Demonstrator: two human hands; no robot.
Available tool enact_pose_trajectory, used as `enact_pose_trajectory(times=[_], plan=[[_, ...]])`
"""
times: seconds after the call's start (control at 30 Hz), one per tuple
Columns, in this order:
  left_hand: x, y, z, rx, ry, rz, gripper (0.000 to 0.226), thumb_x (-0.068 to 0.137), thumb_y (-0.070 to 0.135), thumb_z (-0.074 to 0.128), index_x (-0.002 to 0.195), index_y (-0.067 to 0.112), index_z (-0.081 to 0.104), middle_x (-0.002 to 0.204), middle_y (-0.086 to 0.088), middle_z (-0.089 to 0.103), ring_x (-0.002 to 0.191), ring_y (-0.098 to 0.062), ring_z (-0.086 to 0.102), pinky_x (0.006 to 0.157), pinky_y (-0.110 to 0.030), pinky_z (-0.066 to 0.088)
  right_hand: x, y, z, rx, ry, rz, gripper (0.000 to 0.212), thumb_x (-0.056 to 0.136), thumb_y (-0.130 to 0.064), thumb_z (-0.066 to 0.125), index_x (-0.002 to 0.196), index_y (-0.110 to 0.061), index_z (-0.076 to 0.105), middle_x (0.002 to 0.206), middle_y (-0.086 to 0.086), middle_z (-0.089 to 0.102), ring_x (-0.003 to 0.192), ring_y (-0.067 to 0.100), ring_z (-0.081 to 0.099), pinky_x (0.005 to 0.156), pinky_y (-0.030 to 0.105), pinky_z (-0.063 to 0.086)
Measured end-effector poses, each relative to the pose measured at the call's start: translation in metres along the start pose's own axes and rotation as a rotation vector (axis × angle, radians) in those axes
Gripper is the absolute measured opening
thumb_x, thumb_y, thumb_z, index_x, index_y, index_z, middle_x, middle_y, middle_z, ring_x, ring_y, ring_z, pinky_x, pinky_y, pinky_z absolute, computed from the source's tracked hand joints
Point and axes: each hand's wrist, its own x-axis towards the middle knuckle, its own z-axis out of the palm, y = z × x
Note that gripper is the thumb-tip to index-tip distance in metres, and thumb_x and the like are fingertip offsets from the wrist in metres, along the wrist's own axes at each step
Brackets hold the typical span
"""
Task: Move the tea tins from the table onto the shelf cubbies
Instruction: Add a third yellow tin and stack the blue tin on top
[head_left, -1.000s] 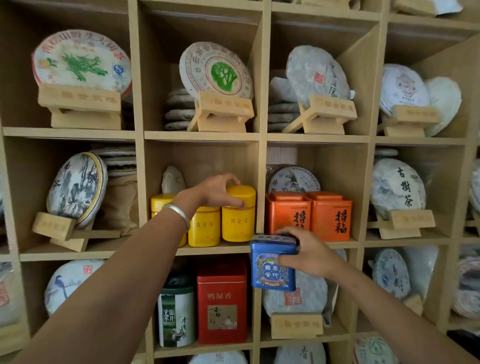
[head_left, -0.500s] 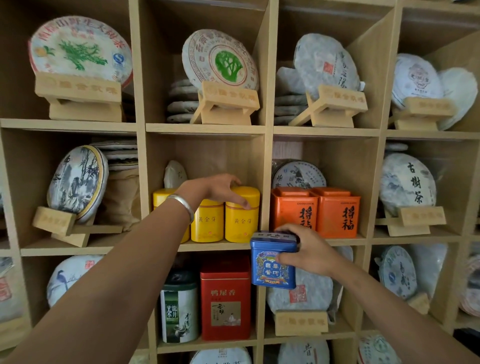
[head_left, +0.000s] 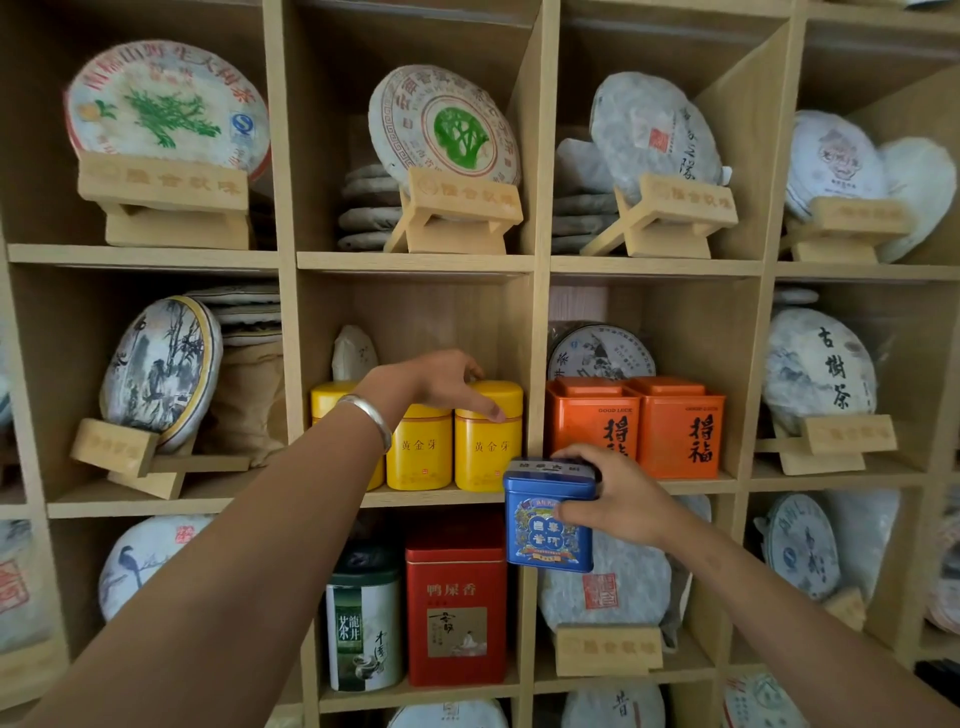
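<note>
Two hands reach toward the shelf (head_left: 540, 364). The left hand (head_left: 441, 382) rests on top of the rightmost yellow tin (head_left: 488, 441) in the middle cubby, palm down, thumb pointing down over the front of its lid; the other fingers lie behind the lid, and whether they curl round it cannot be told. A silver bangle (head_left: 371, 415) sits on that wrist. Three yellow tins stand in a row here, touching side by side, the left one partly hidden by the forearm.

The right hand (head_left: 613, 499) grips the blue tin (head_left: 548, 519) from its right side, fingers curled over the lid edge and thumb pressed on the front face. The blue tin is upright, held in the air in front of the vertical divider, level with the shelf board below the yellow tins, and not inside any cubby.

Just right of the divider stand two orange tins (head_left: 675, 426). Below the yellow tins are a red tin (head_left: 454, 603) and a green tin (head_left: 363, 629).
</note>
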Motion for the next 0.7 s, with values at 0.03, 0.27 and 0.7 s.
enact_pose_trajectory(times=[0.03, 0.27, 0.7], plan=[[-0.002, -0.001, 0.000, -0.017, 0.019, 0.011, 0.100, 0.059, 0.071, 0.071, 0.139, 0.017, 0.044, 0.138, -0.005, 0.051, 0.120, -0.023, 0.050, 0.090, -0.032, 0.043, 0.000, 0.000, 0.000, 0.005, 0.002, 0.001, 0.049, 0.070, -0.020, 0.079, 0.114, -0.028, 0.058, 0.103, -0.007, 0.069, 0.093, 0.004, 0.067, 0.080, 0.031, 0.058], [-0.010, -0.010, 0.001, -0.030, 0.048, 0.058, 0.093, 0.062, 0.060, 0.078, 0.139, 0.021, 0.043, 0.136, -0.004, 0.052, 0.115, -0.019, 0.050, 0.087, -0.030, 0.042, 0.004, -0.003, 0.000, 0.002, 0.001, -0.012, 0.050, 0.069, -0.022, 0.079, 0.113, -0.029, 0.057, 0.102, -0.007, 0.069, 0.091, 0.004, 0.067, 0.078, 0.029, 0.058], [-0.017, -0.008, 0.000, -0.055, 0.058, 0.050, 0.109, 0.054, 0.062, 0.082, 0.145, 0.024, 0.033, 0.140, -0.004, 0.051, 0.123, -0.024, 0.050, 0.095, -0.034, 0.044, 0.004, 0.000, 0.000, 0.013, 0.007, -0.014, 0.052, 0.066, -0.026, 0.078, 0.113, -0.029, 0.057, 0.100, -0.010, 0.069, 0.088, 0.000, 0.067, 0.070, 0.020, 0.055]])
